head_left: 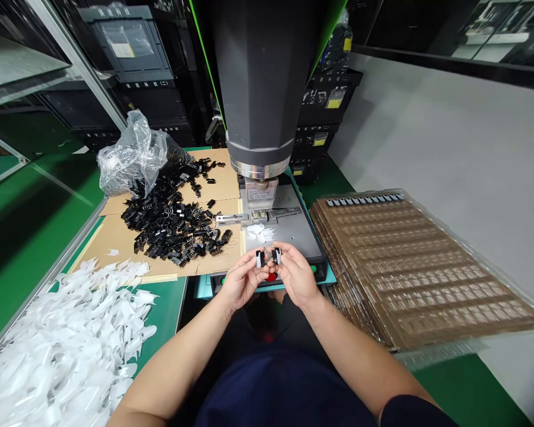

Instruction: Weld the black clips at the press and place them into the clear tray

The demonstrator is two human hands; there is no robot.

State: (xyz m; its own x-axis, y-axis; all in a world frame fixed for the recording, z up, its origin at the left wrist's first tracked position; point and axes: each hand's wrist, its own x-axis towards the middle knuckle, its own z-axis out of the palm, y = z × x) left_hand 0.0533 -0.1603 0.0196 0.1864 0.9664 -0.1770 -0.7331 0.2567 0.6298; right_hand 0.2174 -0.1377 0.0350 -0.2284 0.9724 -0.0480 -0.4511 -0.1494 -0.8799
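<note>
My left hand (244, 279) pinches a small black-and-white plastic part (260, 258) between thumb and fingers. A similar black-and-white part (276, 256) is gripped by my right hand (297, 275), a short gap apart from the first. Both hands are raised in front of the press base's front edge, close to a red button (271, 277). Just beyond them, a few white plastic pieces (260, 233) lie on the dark base plate (289, 228). Behind these is a metal fixture (258, 216) below the press head (260, 148).
To the left, black plastic parts (169, 219) are heaped on cardboard (111, 237) beside a clear plastic bag (136, 154). White plastic pieces (71, 344) pile up nearer me. Stacked brown trays (409, 267) stand at right, the top one with a row of parts (365, 198) along its far edge.
</note>
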